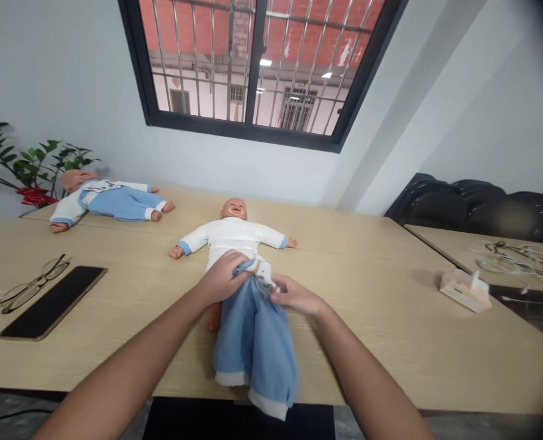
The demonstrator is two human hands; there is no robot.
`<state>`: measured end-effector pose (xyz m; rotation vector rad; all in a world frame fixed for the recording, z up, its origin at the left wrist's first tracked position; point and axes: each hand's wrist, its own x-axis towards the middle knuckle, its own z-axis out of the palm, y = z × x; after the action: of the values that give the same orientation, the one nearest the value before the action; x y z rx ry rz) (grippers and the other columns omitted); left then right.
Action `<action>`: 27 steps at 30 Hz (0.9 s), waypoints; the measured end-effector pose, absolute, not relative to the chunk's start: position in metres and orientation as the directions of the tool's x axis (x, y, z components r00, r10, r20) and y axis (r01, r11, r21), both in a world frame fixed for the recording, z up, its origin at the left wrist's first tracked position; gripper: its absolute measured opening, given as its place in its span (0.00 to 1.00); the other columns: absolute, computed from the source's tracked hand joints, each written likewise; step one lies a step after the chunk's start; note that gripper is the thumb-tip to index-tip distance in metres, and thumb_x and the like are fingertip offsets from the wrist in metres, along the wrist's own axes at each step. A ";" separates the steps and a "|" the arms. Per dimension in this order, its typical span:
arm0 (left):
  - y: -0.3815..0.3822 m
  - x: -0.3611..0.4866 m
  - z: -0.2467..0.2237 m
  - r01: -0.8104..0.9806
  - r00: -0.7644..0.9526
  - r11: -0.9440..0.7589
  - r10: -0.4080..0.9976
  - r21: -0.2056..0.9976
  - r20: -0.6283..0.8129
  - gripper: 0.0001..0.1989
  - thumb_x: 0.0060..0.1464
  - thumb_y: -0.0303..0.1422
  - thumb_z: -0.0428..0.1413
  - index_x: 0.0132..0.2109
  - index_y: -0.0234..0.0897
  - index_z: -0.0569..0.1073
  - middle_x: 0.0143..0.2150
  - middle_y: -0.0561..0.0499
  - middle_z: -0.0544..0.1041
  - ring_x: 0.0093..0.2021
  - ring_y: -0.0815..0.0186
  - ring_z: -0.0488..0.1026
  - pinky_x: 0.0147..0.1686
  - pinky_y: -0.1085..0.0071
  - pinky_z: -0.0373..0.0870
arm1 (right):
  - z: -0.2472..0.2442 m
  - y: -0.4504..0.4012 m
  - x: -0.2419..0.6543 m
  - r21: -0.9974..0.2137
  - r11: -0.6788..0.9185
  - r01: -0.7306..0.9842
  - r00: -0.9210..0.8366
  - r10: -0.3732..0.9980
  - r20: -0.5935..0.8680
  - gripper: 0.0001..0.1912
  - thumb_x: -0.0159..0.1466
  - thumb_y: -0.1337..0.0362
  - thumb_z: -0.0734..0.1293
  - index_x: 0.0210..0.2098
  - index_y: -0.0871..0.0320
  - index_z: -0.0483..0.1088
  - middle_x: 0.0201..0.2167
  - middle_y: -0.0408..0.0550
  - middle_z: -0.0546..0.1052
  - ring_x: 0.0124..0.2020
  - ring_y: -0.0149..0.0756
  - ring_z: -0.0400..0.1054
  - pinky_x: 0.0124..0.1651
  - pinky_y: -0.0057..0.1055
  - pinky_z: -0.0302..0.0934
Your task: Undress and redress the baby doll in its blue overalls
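A baby doll [233, 235] in a white top with blue cuffs lies on its back, head toward the window and arms spread. Small blue trousers [255, 339] with white hems hang from both hands, over the doll's lower body and past the table's front edge. My left hand [225, 278] is closed on the left side of the bunched waistband. At its right side, my right hand [294, 294] pinches the patterned white part of the cloth. One bare leg of the doll shows below my left hand; the other is hidden.
A second doll [120, 201] in blue trousers lies at the back left beside a plant [37, 165]. Glasses [35, 284] and a black phone [55, 302] are at the left. A tissue box [465, 288] and white cables [519, 260] are at the right.
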<state>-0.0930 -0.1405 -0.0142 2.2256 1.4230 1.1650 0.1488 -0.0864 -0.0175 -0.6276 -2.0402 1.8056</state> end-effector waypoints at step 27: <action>-0.149 -0.107 -0.010 0.362 0.392 -0.222 0.917 0.905 0.068 0.25 0.54 0.53 0.63 0.46 0.34 0.80 0.44 0.47 0.83 0.44 0.57 0.78 0.48 0.64 0.73 | -0.035 -0.086 0.146 -0.992 -0.104 0.065 -0.885 0.453 -0.105 0.30 0.55 0.52 0.80 0.52 0.59 0.76 0.48 0.51 0.81 0.47 0.42 0.75 0.54 0.37 0.68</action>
<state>-0.1072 -0.1492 -0.0096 1.7760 1.1176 0.7984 0.1465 -0.0861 -0.0355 -0.5721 -1.8980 2.0750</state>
